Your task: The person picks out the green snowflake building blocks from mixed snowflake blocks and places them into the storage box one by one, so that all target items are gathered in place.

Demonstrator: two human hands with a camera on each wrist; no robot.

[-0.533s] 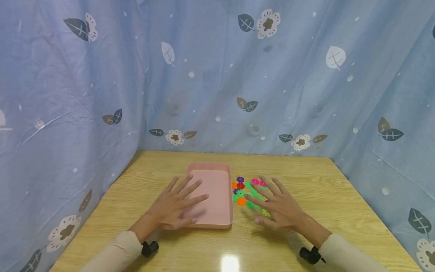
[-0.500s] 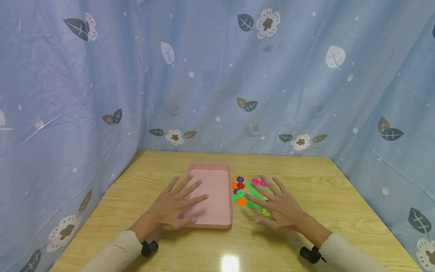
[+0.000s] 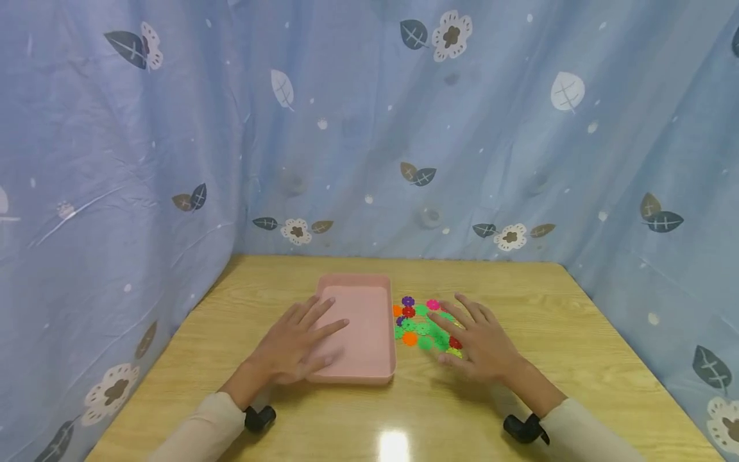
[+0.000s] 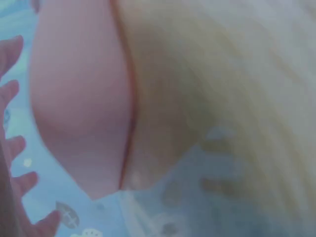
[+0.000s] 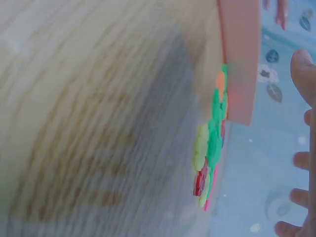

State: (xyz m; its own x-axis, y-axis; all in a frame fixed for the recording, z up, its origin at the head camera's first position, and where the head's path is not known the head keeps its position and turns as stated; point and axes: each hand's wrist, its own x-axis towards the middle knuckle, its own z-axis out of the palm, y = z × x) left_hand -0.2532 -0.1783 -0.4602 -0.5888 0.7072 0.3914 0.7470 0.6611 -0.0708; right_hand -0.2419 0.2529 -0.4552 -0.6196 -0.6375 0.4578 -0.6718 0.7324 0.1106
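My left hand (image 3: 288, 343) hovers over the left side of a pink tray (image 3: 364, 333), fingers spread and holding nothing. To the tray's right lies a loose cluster of flower-shaped plastic discs (image 3: 423, 328), mostly green, with orange, red, purple, pink and yellow ones among them. Above the cluster's right edge hangs my right hand (image 3: 485, 343), its fingers apart and nothing in them; it covers some discs. In the right wrist view the discs (image 5: 215, 133) lie beside the tray wall (image 5: 242, 59), below the hand. The left wrist view shows the tray (image 4: 84, 98) below the left fingertips.
The wooden table (image 3: 277, 423) carries the tray and discs. Blue curtains (image 3: 358, 128) with leaf and flower prints hang behind it and along both sides. A black wrist camera (image 3: 260, 418) sits on the left wrist, another camera (image 3: 524, 428) on the right.
Both hands have shifted slightly and their fingers are somewhat more bent. A red disc near the right hand now shows more. The head view has tilted a little.
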